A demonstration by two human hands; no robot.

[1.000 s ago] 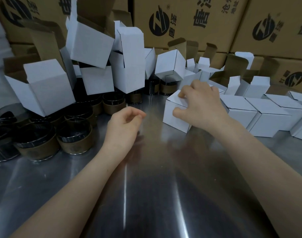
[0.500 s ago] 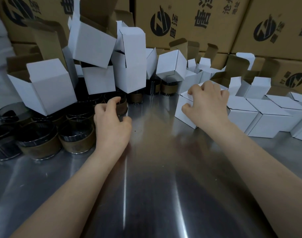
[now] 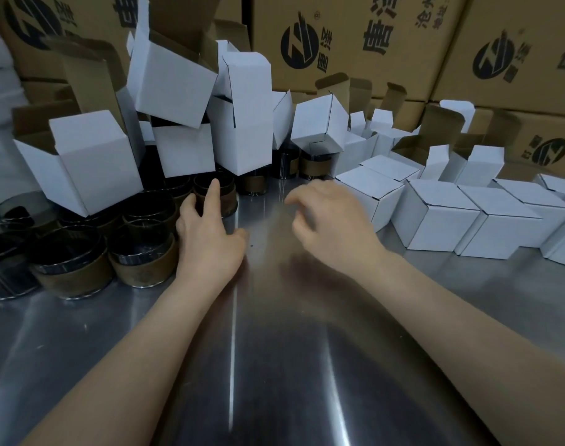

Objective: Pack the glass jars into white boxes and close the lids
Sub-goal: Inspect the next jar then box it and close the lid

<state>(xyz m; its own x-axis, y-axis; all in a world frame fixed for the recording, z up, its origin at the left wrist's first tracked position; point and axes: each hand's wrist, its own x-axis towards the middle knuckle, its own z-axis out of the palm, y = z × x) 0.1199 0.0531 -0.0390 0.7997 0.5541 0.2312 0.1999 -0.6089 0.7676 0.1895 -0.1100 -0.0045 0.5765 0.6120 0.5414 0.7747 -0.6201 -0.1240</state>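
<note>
The jar (image 3: 224, 201), dark glass with a brown band round it, stands on the counter (image 3: 274, 365) at the near right edge of a cluster of like jars (image 3: 139, 255), just under the heap of open boxes (image 3: 81, 165). The left hand (image 3: 210, 236) is on it: the index finger lies straight up the front of the band, the other fingers curl round the jar's left side, and the thumb sticks out to the right, low near the counter and off the glass. The right hand (image 3: 332, 220) hovers over the bare steel to the right of the jar, blurred, its fingers loosely bent and spread with nothing in them; it is near the closest of the closed boxes (image 3: 435, 220) but apart from it. Those closed boxes stand in a row along the right side of the counter, touching one another, lids tucked in. The open boxes lie tilted and piled on top of the jars at left and centre, flaps up, brown inside; more of them, smaller in view, stand behind the closed row. Further jars show under the pile towards the back. Big brown cartons (image 3: 355, 43) with black logos and print wall off the rear of the counter.
</note>
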